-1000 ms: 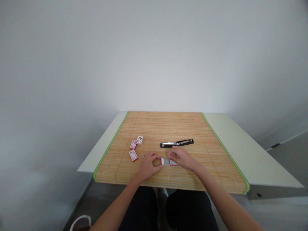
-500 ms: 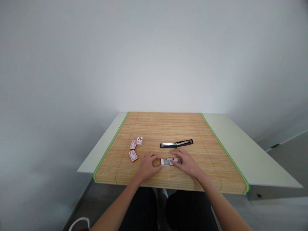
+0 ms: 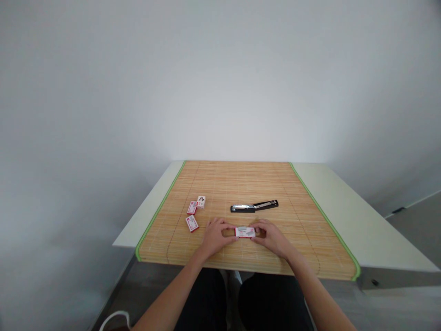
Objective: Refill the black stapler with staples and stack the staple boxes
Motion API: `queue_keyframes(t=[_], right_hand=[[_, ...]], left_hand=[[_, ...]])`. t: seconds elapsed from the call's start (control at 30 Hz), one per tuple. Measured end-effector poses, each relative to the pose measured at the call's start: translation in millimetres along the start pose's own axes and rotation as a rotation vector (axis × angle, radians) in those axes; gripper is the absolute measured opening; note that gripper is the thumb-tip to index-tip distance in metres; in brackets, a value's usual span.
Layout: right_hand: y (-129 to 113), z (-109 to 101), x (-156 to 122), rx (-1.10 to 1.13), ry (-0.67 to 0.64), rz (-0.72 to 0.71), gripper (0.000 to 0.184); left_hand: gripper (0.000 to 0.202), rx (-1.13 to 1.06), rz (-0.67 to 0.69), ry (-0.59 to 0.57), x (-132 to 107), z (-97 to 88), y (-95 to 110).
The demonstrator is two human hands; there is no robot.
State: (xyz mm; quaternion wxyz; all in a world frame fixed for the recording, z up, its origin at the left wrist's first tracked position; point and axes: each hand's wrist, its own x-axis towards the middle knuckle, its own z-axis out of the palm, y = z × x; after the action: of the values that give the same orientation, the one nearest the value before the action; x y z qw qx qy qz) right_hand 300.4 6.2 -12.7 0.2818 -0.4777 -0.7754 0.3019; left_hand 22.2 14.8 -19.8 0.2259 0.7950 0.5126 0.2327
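Note:
Near the mat's front edge, a small red-and-white staple box (image 3: 245, 233) lies between my two hands, its tray inside the sleeve. My left hand (image 3: 215, 236) grips its left end between thumb and fingers. At the opposite end, thumb and fingers of my right hand (image 3: 271, 238) close on the box too. A small grey bar, which looks like a strip of staples (image 3: 242, 228), rests along the top far side of the box. Just beyond lies a black stapler (image 3: 254, 207), folded open with its metal channel showing.
Left of my hands are two red-and-white boxes (image 3: 192, 223) and a white box (image 3: 201, 201) with a dark picture. A bamboo mat (image 3: 237, 179) with green edging covers the middle of the white table (image 3: 330, 197). A wall (image 3: 234, 92) rises behind.
The staple box's tray stuck out to the left before and is now inside the sleeve. My right hand has shifted to the box's right end. The stapler and other boxes have stayed put.

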Motion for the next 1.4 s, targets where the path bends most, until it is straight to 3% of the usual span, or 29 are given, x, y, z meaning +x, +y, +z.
queue_keyframes(t=[0.47, 0.7, 0.87, 1.4], right_hand=[[7.7, 6.9, 9.0, 0.079, 0.014, 0.051, 0.037], [5.7, 5.1, 14.3, 0.062, -0.110, 0.056, 0.029], [9.1, 4.1, 6.3, 0.075, -0.078, 0.054, 0.022], [10.2, 9.0, 3.3, 0.129, -0.026, 0.056, 0.029]], left_hand=[[0.041, -0.007, 0.033, 0.012, 1.0, -1.0, 3.7], [0.041, -0.032, 0.053, 0.026, -0.7, -2.6, 4.4], [0.035, -0.036, 0.058, 0.045, -1.5, -1.7, 3.2], [0.031, -0.016, 0.041, 0.030, 4.2, -1.3, 12.7]])
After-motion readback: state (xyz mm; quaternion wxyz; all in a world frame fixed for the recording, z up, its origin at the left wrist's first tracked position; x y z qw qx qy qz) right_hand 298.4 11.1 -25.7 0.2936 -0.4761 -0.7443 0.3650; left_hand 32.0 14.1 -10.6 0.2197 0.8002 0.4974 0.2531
